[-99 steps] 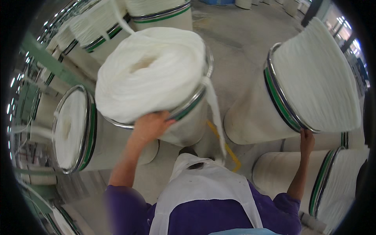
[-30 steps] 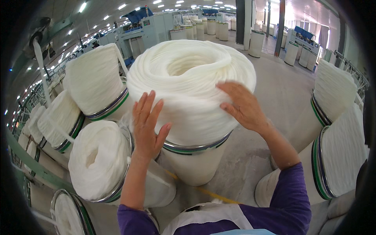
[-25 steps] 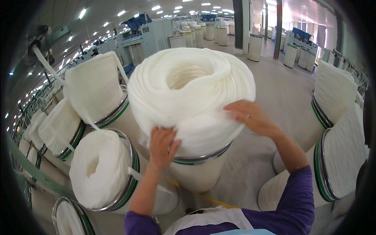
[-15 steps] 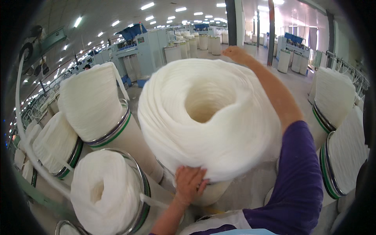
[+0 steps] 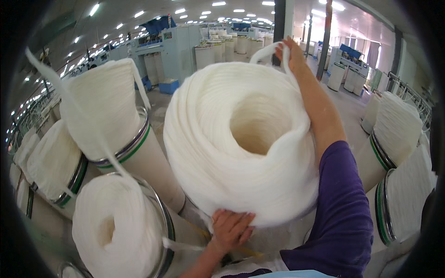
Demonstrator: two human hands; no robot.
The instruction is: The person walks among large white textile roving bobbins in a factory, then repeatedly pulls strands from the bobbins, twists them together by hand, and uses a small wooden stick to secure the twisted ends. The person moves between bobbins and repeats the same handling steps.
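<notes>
A big white coil of cotton sliver (image 5: 199, 139) with a deep round hole fills the middle, bulging high above the can beneath it, which is mostly hidden. My left hand (image 5: 232, 228) rests against the coil's near lower side with its fingers stretched out. At the far right edge of the coil my right hand (image 5: 292, 55) is raised, its fingers closed on a sliver strand (image 5: 264, 52) that loops up from the coil. The right forearm lies along the coil's right side.
More sliver cans stand close by: a tall one (image 5: 157, 171) at left, a nearer coil (image 5: 120, 227) at lower left, others (image 5: 403, 199) at right. A loose strand (image 5: 85, 116) hangs across the left. Behind are a grey machine (image 5: 181, 58), a blue box (image 5: 168, 86) and pillars.
My right hand has risen slightly and now holds a looped sliver strand. The left hand stays against the coil. The view has shifted a little, and the strand at left hangs differently.
</notes>
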